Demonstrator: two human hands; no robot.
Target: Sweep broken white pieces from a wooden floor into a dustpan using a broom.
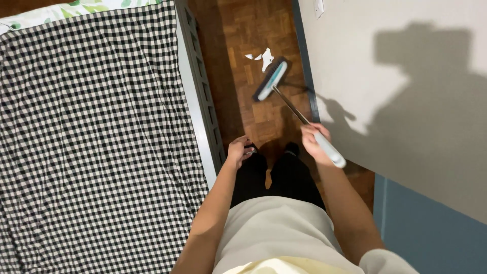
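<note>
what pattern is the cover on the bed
Black and white gingham check on the flat fabric bed cover, clearest in the head view.

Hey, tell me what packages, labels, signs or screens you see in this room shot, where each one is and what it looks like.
No packages, labels, signs or screens in view.
Closest things: white wall plate, top of the pale wall, small and rectangular, cut off by the frame.
White paper scraps, on the wooden floor just beyond the broom head; blank, as far as can be seen.
</note>
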